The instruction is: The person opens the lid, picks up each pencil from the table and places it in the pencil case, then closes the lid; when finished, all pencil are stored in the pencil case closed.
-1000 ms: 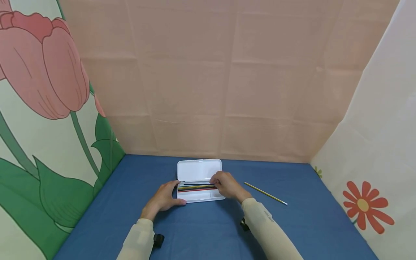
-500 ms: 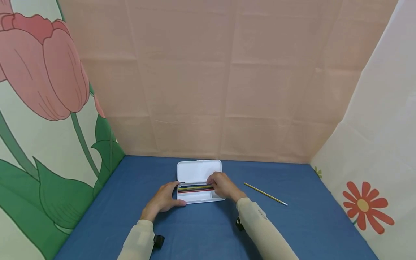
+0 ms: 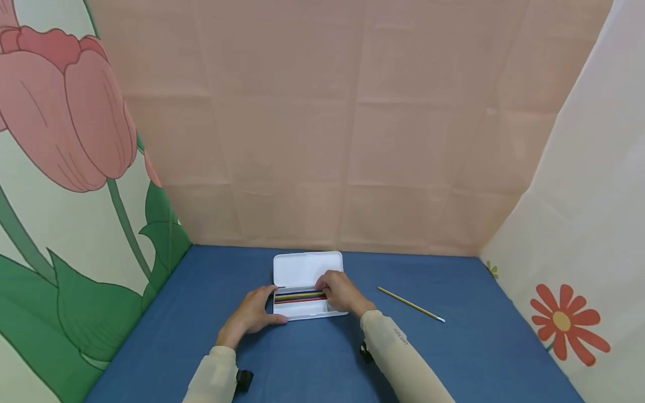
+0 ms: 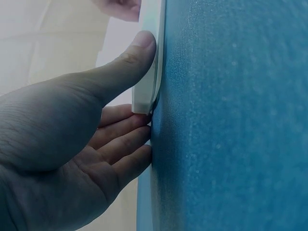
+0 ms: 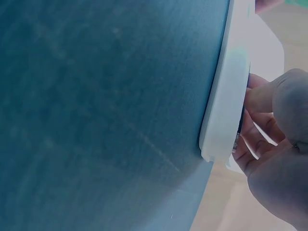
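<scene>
A white pencil case (image 3: 307, 268) lies on the blue table with its lid tilted up at the back. Several colored pencils (image 3: 297, 298), among them yellow, red and dark ones, lie lengthwise inside. My left hand (image 3: 252, 310) holds the case's left end, thumb at the front edge and fingers toward the back; the left wrist view shows the thumb on the case wall (image 4: 147, 79). My right hand (image 3: 342, 291) reaches into the case's right part, fingers curled at the pencils' right ends. In the right wrist view, a dark pencil passes by those fingers (image 5: 260, 122), partly hidden.
A yellow pencil (image 3: 410, 304) with a white end lies on the blue table (image 3: 478, 347) to the right of the case. Behind stands a beige cloth backdrop (image 3: 353, 140). Flower-printed cloth hangs on the left (image 3: 30, 224) and right (image 3: 594, 224).
My right hand has moved slightly left along the pencils inside the case. My left hand stays on the case's left end. The head view has tilted up slightly.
</scene>
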The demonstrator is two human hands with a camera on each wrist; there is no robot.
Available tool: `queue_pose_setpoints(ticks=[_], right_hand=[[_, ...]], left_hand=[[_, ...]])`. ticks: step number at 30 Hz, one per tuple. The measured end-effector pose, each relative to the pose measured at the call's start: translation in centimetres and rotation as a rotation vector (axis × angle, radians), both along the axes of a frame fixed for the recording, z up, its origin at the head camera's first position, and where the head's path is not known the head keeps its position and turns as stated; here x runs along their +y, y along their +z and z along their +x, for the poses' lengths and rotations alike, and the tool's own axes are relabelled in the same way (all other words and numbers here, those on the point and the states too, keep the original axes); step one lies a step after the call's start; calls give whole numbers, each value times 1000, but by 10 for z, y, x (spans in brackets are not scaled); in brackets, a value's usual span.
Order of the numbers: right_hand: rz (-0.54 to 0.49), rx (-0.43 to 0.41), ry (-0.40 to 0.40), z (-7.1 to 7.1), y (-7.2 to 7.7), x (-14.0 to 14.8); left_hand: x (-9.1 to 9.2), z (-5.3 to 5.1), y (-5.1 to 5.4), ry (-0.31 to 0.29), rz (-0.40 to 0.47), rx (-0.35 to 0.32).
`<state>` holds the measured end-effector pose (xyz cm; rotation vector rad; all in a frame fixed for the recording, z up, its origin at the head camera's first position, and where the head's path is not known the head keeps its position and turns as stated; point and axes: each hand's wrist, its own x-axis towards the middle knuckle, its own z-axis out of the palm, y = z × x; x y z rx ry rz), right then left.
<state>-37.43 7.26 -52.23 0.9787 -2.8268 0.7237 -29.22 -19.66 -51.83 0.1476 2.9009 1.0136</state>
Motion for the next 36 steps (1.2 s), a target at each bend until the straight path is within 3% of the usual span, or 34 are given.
queue_pose_setpoints(ticks=[7,20,36], right_hand=[[8,35,7,-1,-2,-2],[8,17,4,2,0,-2],[-81,-39,22,11,3,8]], left_hand=[[0,0,0,-3,1,6],[-1,0,0,-2,3,3],[0,-1,0,-1,2,3]])
